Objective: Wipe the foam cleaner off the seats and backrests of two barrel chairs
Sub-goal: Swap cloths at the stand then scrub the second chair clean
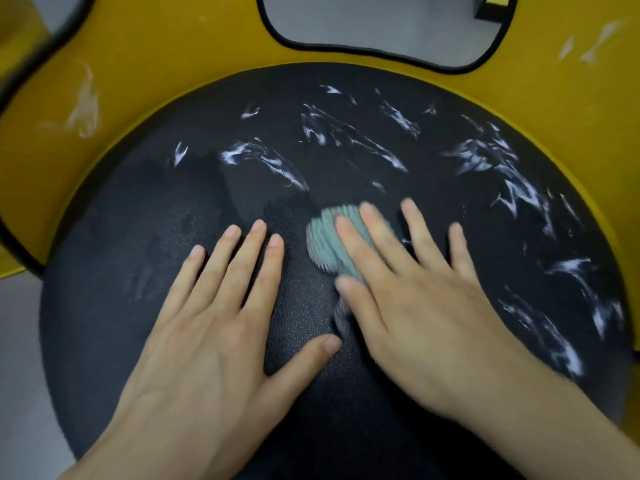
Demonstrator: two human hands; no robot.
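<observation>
On seat point(138, 237), right hand's point(426, 306) spread fingers point(353, 237) press cloth point(325, 244).

My left hand point(207, 323) and right hand point(415, 299) are both bare, and so are my forearms point(138, 445) as far as the bottom edge shows them. My fingers point(258, 258) are slim, with short, neatly trimmed nails. My right hand looks blurred; the left is sharp.

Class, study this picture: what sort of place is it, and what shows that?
Probably an indoor seating area: a black textured round seat streaked with white foam, a curved yellow backrest with black piping, grey floor.
</observation>
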